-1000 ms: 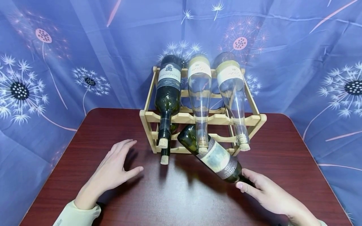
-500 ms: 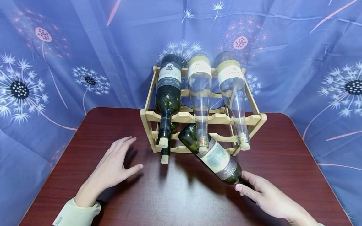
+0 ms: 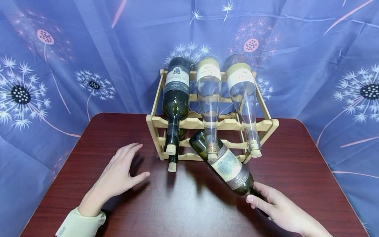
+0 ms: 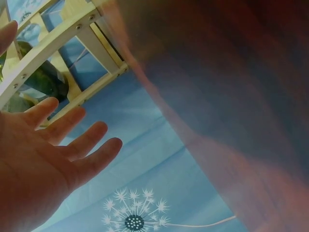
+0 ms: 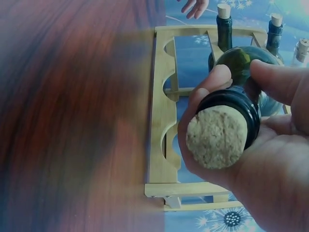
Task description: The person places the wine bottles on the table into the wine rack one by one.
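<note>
My right hand (image 3: 276,205) grips the neck of a dark green wine bottle (image 3: 226,166) with a pale label. The bottle slants, its base at the front of the wooden wine rack (image 3: 192,123) behind a clear bottle's neck. Seen from the right wrist, a cork (image 5: 217,137) plugs its mouth, with fingers and thumb around the neck. To the left of the rack, my left hand (image 3: 118,172) hovers, fingers spread and holding nothing; the left wrist view shows its bare palm.
Across the rack's top lie a dark corked bottle (image 3: 176,98) and two clear corked bottles (image 3: 209,95), necks forward. Below the dark one, another corked bottle (image 3: 172,166) pokes out. A reddish-brown table (image 3: 177,210) bears the rack; a blue dandelion-print cloth (image 3: 124,65) hangs behind.
The held bottle has shifted slightly right and toward me, its base drawing a little away from the left. My right hand moved slightly with it. The left hand has barely moved.
</note>
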The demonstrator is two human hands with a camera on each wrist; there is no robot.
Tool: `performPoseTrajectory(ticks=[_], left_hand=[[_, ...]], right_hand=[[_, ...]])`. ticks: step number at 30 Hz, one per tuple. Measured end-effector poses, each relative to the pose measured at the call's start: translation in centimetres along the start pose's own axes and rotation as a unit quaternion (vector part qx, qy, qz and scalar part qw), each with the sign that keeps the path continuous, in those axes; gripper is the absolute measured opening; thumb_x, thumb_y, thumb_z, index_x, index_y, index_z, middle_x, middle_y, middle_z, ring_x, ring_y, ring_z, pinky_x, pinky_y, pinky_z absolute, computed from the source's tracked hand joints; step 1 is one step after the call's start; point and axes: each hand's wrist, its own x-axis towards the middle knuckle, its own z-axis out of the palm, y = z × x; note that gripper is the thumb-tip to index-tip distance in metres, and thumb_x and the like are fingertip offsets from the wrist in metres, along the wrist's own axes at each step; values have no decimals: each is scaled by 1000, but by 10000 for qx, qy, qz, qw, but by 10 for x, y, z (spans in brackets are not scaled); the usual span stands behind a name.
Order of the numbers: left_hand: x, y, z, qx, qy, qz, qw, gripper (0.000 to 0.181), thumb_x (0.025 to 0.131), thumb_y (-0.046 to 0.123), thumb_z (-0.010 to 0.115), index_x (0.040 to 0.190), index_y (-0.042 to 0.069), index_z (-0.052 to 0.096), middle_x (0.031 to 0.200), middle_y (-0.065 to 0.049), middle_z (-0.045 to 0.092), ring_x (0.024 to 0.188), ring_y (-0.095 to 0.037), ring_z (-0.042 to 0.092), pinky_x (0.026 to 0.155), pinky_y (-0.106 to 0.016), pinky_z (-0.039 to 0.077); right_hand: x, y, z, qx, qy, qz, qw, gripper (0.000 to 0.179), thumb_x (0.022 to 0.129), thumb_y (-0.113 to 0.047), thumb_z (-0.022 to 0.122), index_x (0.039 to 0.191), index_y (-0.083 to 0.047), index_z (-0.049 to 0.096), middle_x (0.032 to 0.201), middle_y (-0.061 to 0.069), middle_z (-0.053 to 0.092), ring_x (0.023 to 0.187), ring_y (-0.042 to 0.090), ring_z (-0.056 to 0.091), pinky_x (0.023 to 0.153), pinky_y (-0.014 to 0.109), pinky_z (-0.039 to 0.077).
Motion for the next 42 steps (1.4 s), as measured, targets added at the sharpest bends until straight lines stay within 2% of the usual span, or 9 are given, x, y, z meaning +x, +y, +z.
performPoseTrajectory(ticks=[4, 8, 15, 20, 23, 27, 33, 38, 42], left_hand=[[0, 0, 0, -35, 7, -4, 10000, 96, 80, 46, 89, 156, 4, 47, 156, -17, 48, 143, -38, 43, 107, -65, 40], [0, -1, 1, -44, 4, -11, 10000, 96, 80, 46, 89, 156, 4, 47, 156, -17, 48, 143, -38, 43, 107, -65, 40], [0, -2, 2, -35, -40, -44, 10000, 97, 81, 47, 89, 157, 5, 46, 156, -18, 48, 144, -37, 42, 107, -65, 39], [0, -2, 1, -40, -54, -40, 10000, 97, 81, 47, 89, 158, 6, 45, 157, -18, 47, 145, -37, 41, 108, -65, 39], [1, -2, 1, -42, -64, -37, 10000, 98, 81, 46, 90, 158, 5, 45, 158, -18, 46, 145, -37, 41, 109, -66, 39], [2, -2, 2, -44, -82, -35, 10000, 98, 81, 46, 90, 158, 5, 45, 158, -18, 46, 145, -38, 41, 110, -66, 38], [1, -2, 2, -69, -61, -9, 10000, 98, 81, 46, 89, 158, 6, 45, 158, -17, 46, 145, -38, 41, 110, -66, 37], [2, -2, 2, -65, -31, 18, 10000, 98, 81, 48, 88, 158, 6, 44, 158, -17, 46, 145, -38, 41, 111, -64, 37], [2, -2, 1, -60, -18, 37, 10000, 98, 81, 48, 88, 158, 5, 45, 158, -18, 46, 145, -38, 41, 110, -65, 38]], right_hand=[[0, -1, 1, 255, -107, 107, 9996, 15, 113, -16, 53, 112, -2, 59, 90, 4, 62, 54, 7, 49, 44, 29, 46], [0, -4, 2, 302, -128, 140, 9994, 15, 113, -17, 52, 113, -3, 59, 91, 4, 63, 59, 11, 53, 46, 31, 49], [0, -7, 5, 245, -195, 75, 9995, 13, 114, -17, 51, 115, -8, 60, 96, 2, 64, 79, 17, 62, 55, 33, 54], [1, -9, 4, 458, -408, 127, 9980, 16, 114, -18, 49, 116, -5, 60, 98, 5, 65, 83, 20, 63, 63, 31, 54], [1, -10, 5, 590, -545, 15, 9968, 19, 115, -16, 47, 117, -4, 61, 101, 7, 68, 88, 21, 66, 71, 29, 56], [1, -13, 6, 584, -634, -334, 9957, 19, 115, -12, 46, 116, -5, 63, 103, 6, 71, 94, 20, 68, 81, 26, 54], [4, -17, 11, 494, -632, -606, 9949, 16, 113, -9, 48, 114, -8, 64, 100, 2, 72, 91, 19, 67, 78, 26, 53], [8, -20, 13, 521, -631, -632, 9946, 14, 113, -9, 49, 113, -7, 63, 97, 2, 71, 84, 18, 67, 71, 29, 55], [11, -22, 14, 557, -681, -617, 9942, 13, 113, -10, 50, 113, -7, 62, 97, 4, 71, 85, 17, 68, 72, 30, 56]])
